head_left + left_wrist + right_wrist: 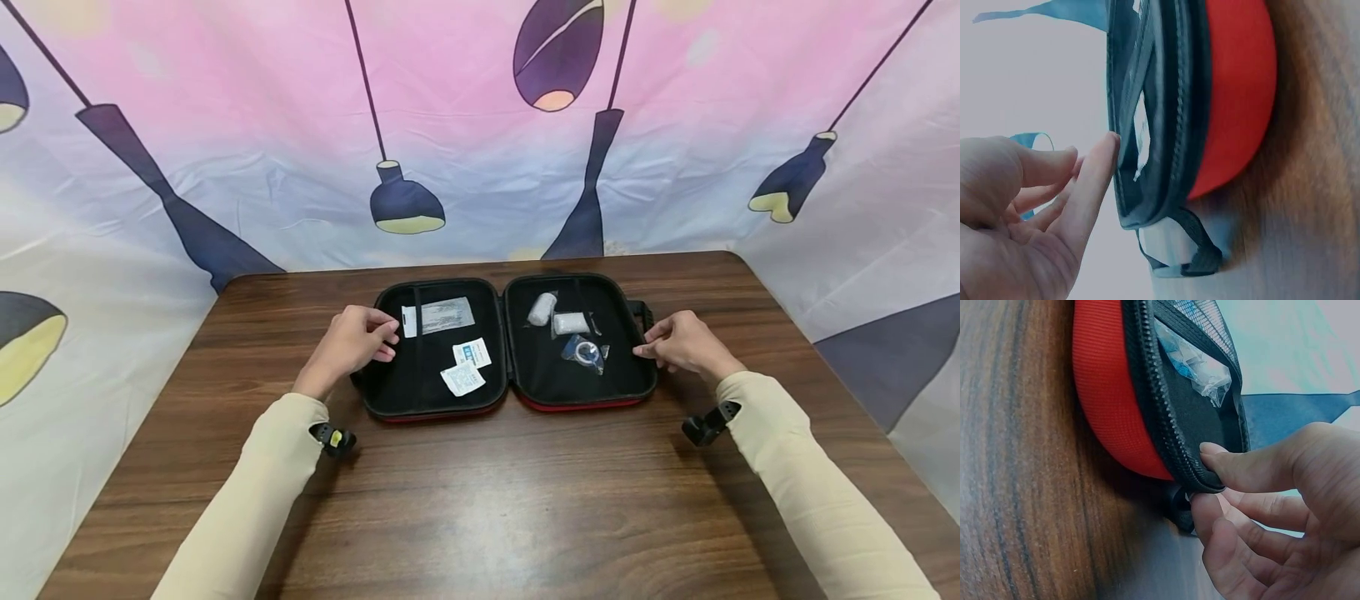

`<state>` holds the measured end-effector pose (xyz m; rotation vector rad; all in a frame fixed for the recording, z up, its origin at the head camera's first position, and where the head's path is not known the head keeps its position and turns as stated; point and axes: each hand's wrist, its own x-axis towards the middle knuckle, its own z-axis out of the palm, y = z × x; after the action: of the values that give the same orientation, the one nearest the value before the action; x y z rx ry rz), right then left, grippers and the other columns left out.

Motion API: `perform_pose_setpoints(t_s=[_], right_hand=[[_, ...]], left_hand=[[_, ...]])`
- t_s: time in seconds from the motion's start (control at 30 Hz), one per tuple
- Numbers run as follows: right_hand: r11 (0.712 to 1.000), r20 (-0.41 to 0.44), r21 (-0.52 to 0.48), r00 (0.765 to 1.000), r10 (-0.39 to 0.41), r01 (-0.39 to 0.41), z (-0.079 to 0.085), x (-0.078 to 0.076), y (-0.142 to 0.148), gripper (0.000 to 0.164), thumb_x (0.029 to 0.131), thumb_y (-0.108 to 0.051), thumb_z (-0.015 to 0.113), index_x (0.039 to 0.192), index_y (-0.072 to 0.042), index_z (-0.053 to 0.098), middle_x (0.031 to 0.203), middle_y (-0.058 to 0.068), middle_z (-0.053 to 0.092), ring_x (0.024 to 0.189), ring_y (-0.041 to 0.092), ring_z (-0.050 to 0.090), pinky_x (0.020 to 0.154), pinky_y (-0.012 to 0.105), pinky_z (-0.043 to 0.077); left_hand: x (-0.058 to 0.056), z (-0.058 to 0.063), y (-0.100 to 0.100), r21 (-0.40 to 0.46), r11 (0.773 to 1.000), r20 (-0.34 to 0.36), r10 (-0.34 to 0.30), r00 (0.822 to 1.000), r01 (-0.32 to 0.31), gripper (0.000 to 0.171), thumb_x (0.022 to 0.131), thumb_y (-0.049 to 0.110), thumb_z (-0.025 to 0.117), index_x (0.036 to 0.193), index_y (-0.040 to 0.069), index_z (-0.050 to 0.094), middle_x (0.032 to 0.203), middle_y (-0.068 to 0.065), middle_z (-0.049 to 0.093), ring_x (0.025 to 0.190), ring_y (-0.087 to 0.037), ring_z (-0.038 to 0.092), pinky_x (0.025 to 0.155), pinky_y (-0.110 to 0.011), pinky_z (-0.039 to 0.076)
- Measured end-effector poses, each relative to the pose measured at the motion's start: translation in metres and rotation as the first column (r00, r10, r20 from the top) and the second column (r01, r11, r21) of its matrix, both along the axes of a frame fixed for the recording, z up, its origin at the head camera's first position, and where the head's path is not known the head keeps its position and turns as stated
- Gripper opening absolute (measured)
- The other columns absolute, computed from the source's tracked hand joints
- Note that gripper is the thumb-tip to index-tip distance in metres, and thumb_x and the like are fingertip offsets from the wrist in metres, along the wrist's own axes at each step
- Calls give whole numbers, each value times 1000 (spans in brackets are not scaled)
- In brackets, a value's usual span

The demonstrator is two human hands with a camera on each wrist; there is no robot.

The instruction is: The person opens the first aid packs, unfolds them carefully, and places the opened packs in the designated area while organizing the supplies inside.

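Observation:
A black-lined, red-shelled zip case [420, 392] lies open flat on the table, its two halves side by side. At its left edge is my left hand [348, 346], the fingers fairly loose; one fingertip [1110, 144] appears to touch the rim in the left wrist view. My right hand [686, 343] pinches the rim of the right half, thumb inside and fingers beneath, as the right wrist view shows. The left half holds a flat clear-wrapped packet [442, 316] under a strap and two small white packets [462, 378]. In the right half are two wrapped white rolls [542, 309] and a bagged ring-shaped roll [587, 354].
A black carry handle [640, 312] sticks out from the case's right side. The wooden table [480, 508] extends in front of the case. Behind its far edge hangs a printed cloth [480, 125].

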<state>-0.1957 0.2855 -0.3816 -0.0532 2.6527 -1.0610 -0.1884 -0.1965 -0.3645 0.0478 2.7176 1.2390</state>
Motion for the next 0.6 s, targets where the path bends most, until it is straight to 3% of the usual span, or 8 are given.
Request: perform_pose_setpoints(t_s=[0.23, 0.47, 0.6], right_hand=[[1000, 2, 1, 1000, -11, 11, 0, 1, 0, 40, 95, -18, 73, 118, 13, 64, 78, 11, 68, 68, 20, 63, 60, 33, 57], [1000, 1, -6, 1000, -12, 12, 0, 1, 0, 38, 96, -18, 72, 118, 12, 64, 78, 10, 67, 69, 20, 62, 60, 34, 56], [1000, 3, -5, 1000, -11, 11, -1, 1, 0, 40, 96, -19, 71, 120, 13, 64, 79, 10, 68, 70, 20, 63, 61, 34, 57]], left_hand=[[11, -1, 14, 30, 995, -5, -98, 995, 99, 27, 104, 11, 59, 119, -9, 68, 98, -22, 70, 73, -19, 72, 69, -31, 63], [17, -6, 29, 21, 977, 14, -214, 977, 213, 17, 99, 6, 65, 110, -4, 74, 98, -17, 73, 73, -19, 73, 68, -32, 62], [17, -10, 37, 18, 978, 77, -209, 975, 208, 12, 97, 3, 67, 104, -3, 75, 96, -13, 75, 73, -18, 73, 68, -30, 62]])
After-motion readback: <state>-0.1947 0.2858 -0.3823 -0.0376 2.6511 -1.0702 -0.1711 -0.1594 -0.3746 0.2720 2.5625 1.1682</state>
